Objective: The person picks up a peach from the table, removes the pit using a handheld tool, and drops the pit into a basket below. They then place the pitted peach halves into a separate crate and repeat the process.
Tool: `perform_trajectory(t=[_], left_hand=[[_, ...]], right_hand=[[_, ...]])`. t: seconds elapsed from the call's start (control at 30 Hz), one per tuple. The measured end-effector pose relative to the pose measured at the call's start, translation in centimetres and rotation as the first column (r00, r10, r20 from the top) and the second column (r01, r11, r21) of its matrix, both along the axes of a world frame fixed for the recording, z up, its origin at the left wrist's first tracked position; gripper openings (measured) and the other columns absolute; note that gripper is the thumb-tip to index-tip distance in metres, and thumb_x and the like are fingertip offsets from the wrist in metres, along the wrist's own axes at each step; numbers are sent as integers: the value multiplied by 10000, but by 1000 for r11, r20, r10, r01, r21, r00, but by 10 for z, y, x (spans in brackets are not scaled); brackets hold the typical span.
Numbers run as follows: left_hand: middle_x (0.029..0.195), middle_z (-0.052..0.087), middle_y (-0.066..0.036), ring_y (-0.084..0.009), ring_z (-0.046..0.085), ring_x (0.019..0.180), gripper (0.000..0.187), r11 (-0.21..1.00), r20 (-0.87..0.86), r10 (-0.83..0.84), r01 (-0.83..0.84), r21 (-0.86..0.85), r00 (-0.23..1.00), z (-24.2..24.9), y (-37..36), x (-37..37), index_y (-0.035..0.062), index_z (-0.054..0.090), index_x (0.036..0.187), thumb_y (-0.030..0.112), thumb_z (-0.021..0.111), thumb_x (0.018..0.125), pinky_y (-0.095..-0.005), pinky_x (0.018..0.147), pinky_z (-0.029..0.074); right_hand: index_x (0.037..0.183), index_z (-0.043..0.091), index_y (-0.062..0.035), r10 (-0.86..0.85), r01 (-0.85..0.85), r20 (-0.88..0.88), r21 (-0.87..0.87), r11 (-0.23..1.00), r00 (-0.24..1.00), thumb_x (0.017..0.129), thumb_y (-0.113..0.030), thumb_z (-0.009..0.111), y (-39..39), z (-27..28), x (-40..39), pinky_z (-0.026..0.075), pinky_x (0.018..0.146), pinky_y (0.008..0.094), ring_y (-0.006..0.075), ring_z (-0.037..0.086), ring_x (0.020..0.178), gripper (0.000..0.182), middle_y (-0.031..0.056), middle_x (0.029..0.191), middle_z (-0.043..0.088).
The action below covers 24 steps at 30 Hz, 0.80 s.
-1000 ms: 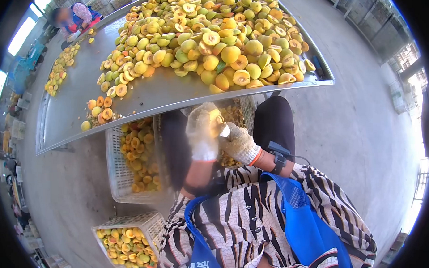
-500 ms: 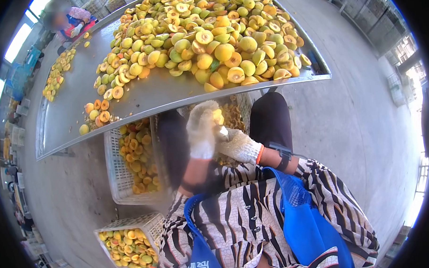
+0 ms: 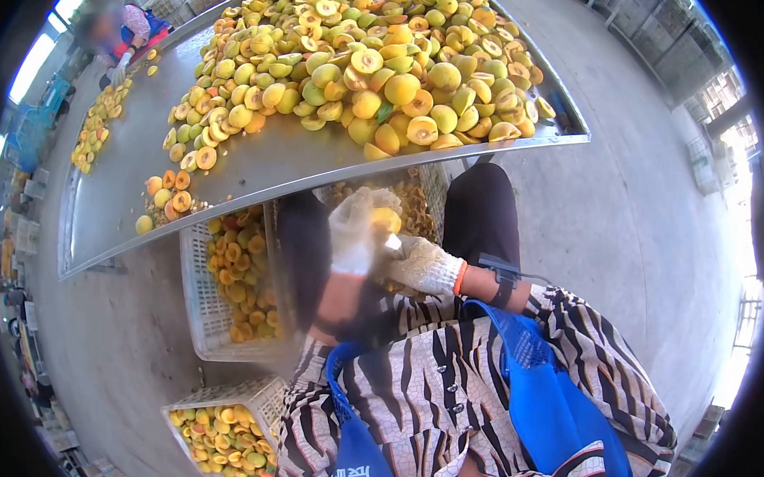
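fruit [image 3: 376, 79] on table [image 3: 253, 169]; crate [image 3: 201, 304] left of legs [image 3: 482, 210]; second crate [image 3: 274, 400] behind it; co-worker [image 3: 137, 28] far left

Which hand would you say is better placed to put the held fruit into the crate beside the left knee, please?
Probably the left hand: it holds the fruit and is nearer the crate. The right hand is farther and seems to grip a small tool.

You are wearing a black-striped cream shirt [image 3: 412, 380], a blue overgarment [image 3: 539, 401] bearing white lettering [image 3: 353, 476], orange-edged knit gloves [image 3: 438, 268] covering your hands [image 3: 351, 231], dark trousers [image 3: 482, 210], a black right-wrist strap [image 3: 507, 286] trailing a cable [image 3: 536, 277].
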State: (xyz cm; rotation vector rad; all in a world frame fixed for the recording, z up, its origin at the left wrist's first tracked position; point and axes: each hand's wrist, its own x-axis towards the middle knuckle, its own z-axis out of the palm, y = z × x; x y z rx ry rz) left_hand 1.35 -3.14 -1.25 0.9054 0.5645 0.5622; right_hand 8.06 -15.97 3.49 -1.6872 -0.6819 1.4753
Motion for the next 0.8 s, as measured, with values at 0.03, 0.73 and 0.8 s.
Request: perform_trajectory(t=[0.03, 0.73, 0.8], left_hand=[[862, 708, -134, -184, 662, 666, 356, 1000, 28, -13, 13, 18, 1000, -2, 2, -1, -43, 672, 1005, 300, 578, 983, -294, 582, 532], [913, 699, -123, -349, 657, 863, 256, 911, -2, -192, 178, 373, 981, -75, 16, -8, 68, 685, 995, 247, 696, 813, -413, 798, 528], [922, 699, -108, -347, 652, 897, 274, 882, 1, -237, 215, 419, 972, -53, 15, -9, 72, 680, 1008, 214, 714, 776, -423, 835, 515]], right_hand=[[956, 631, -31, 32, -33, 66, 18, 999, 997, 900, -196, 583, 2, -6, 1, 475, 587, 307, 128, 566, 639, 181, 33, 745, 631], [844, 554, -126, -68, -148, -995, -79, 986, 76, 1016, -323, 456, -15, -83, 27, 369, 372, 241, 79, 466, 443, 278, -58, 599, 453], [853, 560, -124, -270, -39, -941, -283, 958, 201, 1024, -328, 428, -18, -92, 26, 388, 391, 242, 86, 473, 445, 297, -49, 600, 462]])
